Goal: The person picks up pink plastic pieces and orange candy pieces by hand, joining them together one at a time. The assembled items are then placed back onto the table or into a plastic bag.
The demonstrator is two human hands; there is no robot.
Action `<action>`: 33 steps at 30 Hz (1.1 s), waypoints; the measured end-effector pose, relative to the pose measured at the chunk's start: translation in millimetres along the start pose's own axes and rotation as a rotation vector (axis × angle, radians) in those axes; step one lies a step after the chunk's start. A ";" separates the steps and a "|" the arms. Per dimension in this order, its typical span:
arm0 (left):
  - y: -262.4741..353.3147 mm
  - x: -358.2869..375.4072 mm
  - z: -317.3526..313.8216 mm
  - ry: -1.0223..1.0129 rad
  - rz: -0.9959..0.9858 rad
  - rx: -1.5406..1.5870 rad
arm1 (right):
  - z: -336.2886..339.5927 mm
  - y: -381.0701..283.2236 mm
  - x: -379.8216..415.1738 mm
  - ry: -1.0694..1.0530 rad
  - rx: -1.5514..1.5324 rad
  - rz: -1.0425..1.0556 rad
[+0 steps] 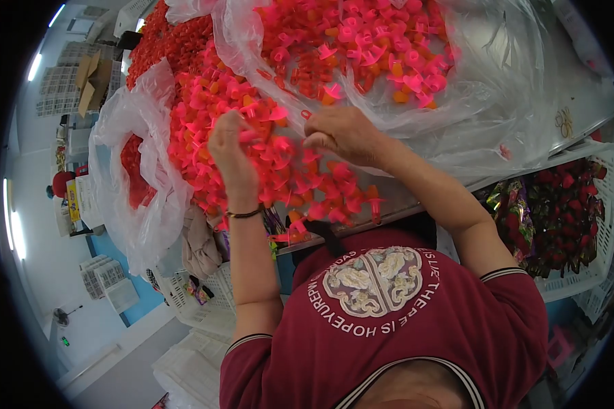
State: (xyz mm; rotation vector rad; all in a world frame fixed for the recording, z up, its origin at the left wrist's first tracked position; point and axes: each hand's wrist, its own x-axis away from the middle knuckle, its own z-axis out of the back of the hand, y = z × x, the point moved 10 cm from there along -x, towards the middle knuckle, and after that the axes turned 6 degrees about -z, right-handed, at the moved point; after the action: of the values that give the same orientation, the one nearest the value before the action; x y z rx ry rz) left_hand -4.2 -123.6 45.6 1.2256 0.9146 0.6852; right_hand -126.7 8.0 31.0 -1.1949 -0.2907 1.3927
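My left hand (pixel 233 146), with a dark band at the wrist, is over a big heap of pink and orange plastic pieces (pixel 205 129). Its fingers are closed around a pink plastic piece (pixel 250 135), partly blurred. To the right, my right hand (pixel 348 133) pinches a small red looped piece (pixel 306 114) at its fingertips. Below both hands, more pink pieces spread to the table's front edge. One pink piece with a red stem (pixel 374 203) stands at that edge.
Clear plastic bags (pixel 457 129) lie on the metal table, holding more pink and red pieces. A white crate (pixel 610 198) at right holds dark red wrapped items (pixel 559 211). Another plastic bag (pixel 116 198) hangs at left. White crates (pixel 205 293) stand below.
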 end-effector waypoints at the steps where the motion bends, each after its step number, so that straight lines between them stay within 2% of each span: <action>1: 0.6 -14.9 37.4 0.027 -0.095 -0.095 | 12.2 3.9 -0.8 0.052 0.072 0.001; 2: -2.2 -25.9 72.8 0.038 -0.044 -0.087 | 21.0 8.8 -2.0 0.052 0.071 -0.003; 4: -3.4 -37.9 109.1 0.050 0.007 -0.079 | 43.0 38.6 -3.0 0.113 0.241 -0.237; 6: 11.5 -42.0 140.8 0.261 -0.057 -0.518 | 33.9 45.9 0.3 0.039 0.276 -0.237; 7: 10.2 -42.9 140.0 0.258 -0.058 -0.515 | 24.8 50.1 2.7 -0.035 0.313 -0.238; 8: 13.1 -42.7 138.6 0.263 -0.097 -0.645 | 20.9 50.8 5.2 -0.035 0.318 -0.239; 9: 17.0 -41.6 137.0 0.269 -0.135 -0.776 | 15.0 44.0 6.6 -0.017 0.321 -0.201; 10: 16.5 -42.3 135.4 0.272 -0.134 -0.772 | 8.3 37.7 6.5 0.001 0.323 -0.162; 13: 11.9 -49.6 123.9 0.197 -0.109 -0.624 | -15.1 32.3 1.8 0.010 0.376 -0.121; 14: 8.3 -52.4 119.6 0.126 -0.069 -0.696 | -19.5 33.4 2.2 0.012 0.380 -0.124; 15: 4.0 -54.5 114.6 0.056 -0.031 -0.768 | -25.0 25.5 2.6 0.022 0.472 -0.029; 16: -0.7 -55.9 112.8 0.054 -0.035 -0.766 | -30.1 18.4 4.0 0.033 0.562 0.068; 17: -0.3 -58.1 109.6 0.084 -0.131 -0.841 | -30.9 21.5 4.6 0.039 0.565 0.069; 18: 4.1 -59.7 104.3 0.117 -0.226 -0.913 | -33.6 32.6 4.5 -0.011 0.525 0.004; 19: 12.7 -58.4 89.4 0.120 -0.227 -0.912 | -35.5 41.0 4.7 -0.064 0.482 -0.059; 20: 32.8 -51.1 63.1 0.105 -0.385 -0.987 | -34.3 41.3 5.8 -0.067 0.480 -0.056; 21: 48.9 -40.9 36.7 0.088 -0.544 -1.061 | -26.1 46.1 6.0 -0.038 0.414 -0.141; 22: 45.5 -38.5 26.5 0.089 -0.542 -1.063 | -16.4 50.2 6.2 -0.008 0.350 -0.225; 23: 41.1 -37.4 10.4 0.032 -0.576 -1.027 | -8.5 45.9 4.5 -0.007 0.351 -0.224; 24: 37.6 -35.2 -8.5 -0.025 -0.611 -0.988 | 12.3 39.4 1.5 0.091 0.250 -0.238; 25: 33.4 -28.4 -35.0 -0.121 -0.638 -0.933 | 31.2 36.0 0.8 0.188 0.148 -0.248; 26: 29.0 -19.0 -62.9 -0.217 -0.662 -0.878 | 39.0 37.4 -0.8 0.188 0.149 -0.246; 28: 8.1 -3.0 -108.2 -0.318 -0.665 -0.975 | 69.0 67.2 2.6 0.343 0.011 -0.431; 29: 3.0 2.8 -122.2 -0.322 -0.665 -0.975 | 77.2 73.8 2.2 0.345 0.011 -0.433; 31: -21.5 6.4 -147.4 -0.406 -0.546 -1.185 | 75.3 108.5 10.3 0.323 -0.652 -0.642; 32: -23.9 8.0 -154.5 -0.410 -0.553 -1.178 | 80.3 107.0 10.7 0.331 -0.646 -0.641; 33: -27.0 8.8 -158.1 -0.406 -0.538 -1.163 | 78.7 107.0 12.3 0.345 -0.796 -0.671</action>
State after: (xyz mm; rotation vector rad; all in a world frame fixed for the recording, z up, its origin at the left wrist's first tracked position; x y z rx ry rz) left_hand -138.9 -46.2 4.8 0.0422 0.3300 0.3791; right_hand -247.3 28.1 -22.4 -1.7313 -0.9561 0.4531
